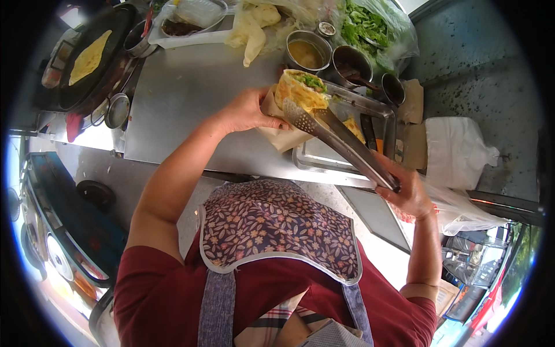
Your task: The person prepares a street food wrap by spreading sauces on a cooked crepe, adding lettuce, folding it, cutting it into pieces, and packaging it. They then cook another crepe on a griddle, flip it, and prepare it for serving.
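Note:
My left hand (247, 112) holds a brown paper bag (277, 134) around the lower part of a filled flatbread wrap (295, 91). Green leaves show at the wrap's cut end. A pair of metal tongs (342, 141) is in my right hand (405, 186), and their perforated tip rests against the wrap. Beneath the tongs lies a rectangular metal tray (310, 158), holding a piece of flatbread (353, 129) and a dark-bladed knife (368, 132).
On the left, another flatbread (90, 58) lies on a round black griddle (69, 93). Metal pots of yellow liquid (305, 54) and dark sauce (351, 65) stand behind the tray. Lettuce (364, 26) fills a plastic bag at the back. White plastic bags (455, 152) hang at right.

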Tool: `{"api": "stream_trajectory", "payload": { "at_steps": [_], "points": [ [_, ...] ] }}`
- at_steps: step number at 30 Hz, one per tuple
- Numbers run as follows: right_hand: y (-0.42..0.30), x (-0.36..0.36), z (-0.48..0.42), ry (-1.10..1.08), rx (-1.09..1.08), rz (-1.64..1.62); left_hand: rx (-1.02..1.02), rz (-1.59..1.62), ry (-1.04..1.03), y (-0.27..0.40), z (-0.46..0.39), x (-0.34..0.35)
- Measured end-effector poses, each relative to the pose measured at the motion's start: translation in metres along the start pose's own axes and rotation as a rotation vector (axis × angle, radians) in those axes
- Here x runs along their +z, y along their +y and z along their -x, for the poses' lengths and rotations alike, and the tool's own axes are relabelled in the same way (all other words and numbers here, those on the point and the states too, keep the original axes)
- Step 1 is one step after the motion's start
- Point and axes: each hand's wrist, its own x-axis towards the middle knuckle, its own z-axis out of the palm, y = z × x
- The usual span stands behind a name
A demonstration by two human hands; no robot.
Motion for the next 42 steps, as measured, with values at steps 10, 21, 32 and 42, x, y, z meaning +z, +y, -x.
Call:
{"api": "stream_trajectory", "payload": {
  "at_steps": [10, 21, 32, 42],
  "points": [
    [-0.042, -0.004, -0.028, -0.213, 0.059, 0.141, 0.149, -0.714, -0.167, -0.002, -0.007, -0.046],
    [-0.059, 0.036, -0.057, -0.316, 0.176, -0.013, -0.083, -0.159, -0.513, -0.049, -0.011, -0.086],
    [-0.036, 0.079, -0.119, -0.468, 0.28, -0.227, 0.034, -0.419, -0.423, -0.091, -0.034, -0.067],
    [0.103, 0.069, -0.024, 0.159, 0.363, -0.305, 0.153, -0.832, -0.125, -0.104, -0.078, -0.034]
  ]
}}
